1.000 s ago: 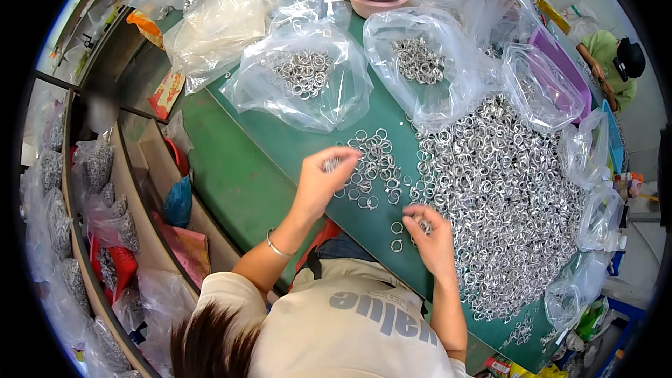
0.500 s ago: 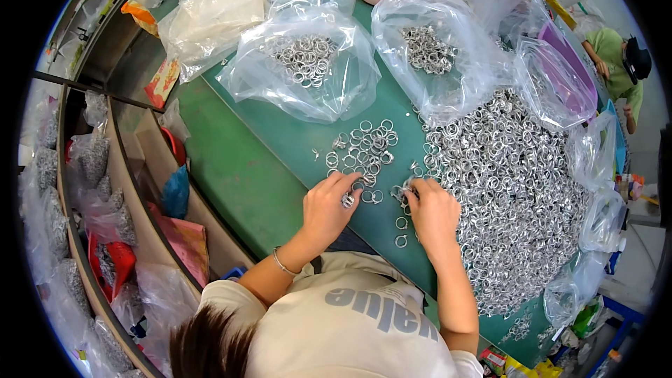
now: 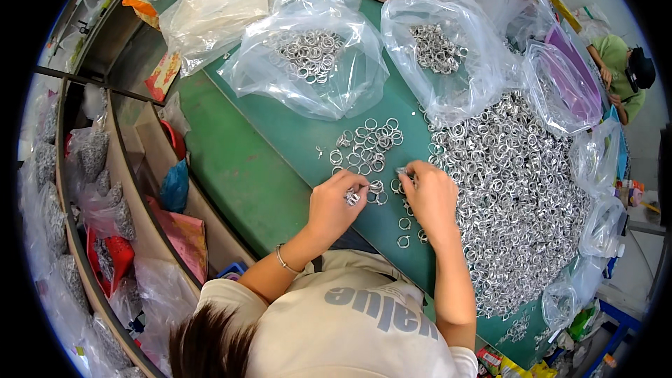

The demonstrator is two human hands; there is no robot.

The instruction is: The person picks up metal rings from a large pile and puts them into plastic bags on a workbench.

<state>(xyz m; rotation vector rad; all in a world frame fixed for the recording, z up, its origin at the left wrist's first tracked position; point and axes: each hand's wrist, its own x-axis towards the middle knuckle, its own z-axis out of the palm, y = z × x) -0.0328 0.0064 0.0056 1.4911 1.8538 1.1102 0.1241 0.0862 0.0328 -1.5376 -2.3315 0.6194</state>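
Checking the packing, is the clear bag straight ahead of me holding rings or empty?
Holding rings: a small heap of metal rings shows through the clear bag.

On the green table, at twelve o'clock from the person, lies a clear plastic bag with silver rings inside. At one o'clock sits a second clear bag, also holding rings. At eleven o'clock a crumpled, milky bag slumps near the edge. More clear bags line the three o'clock side. Small ring-filled packets crowd the shelves at nine o'clock.
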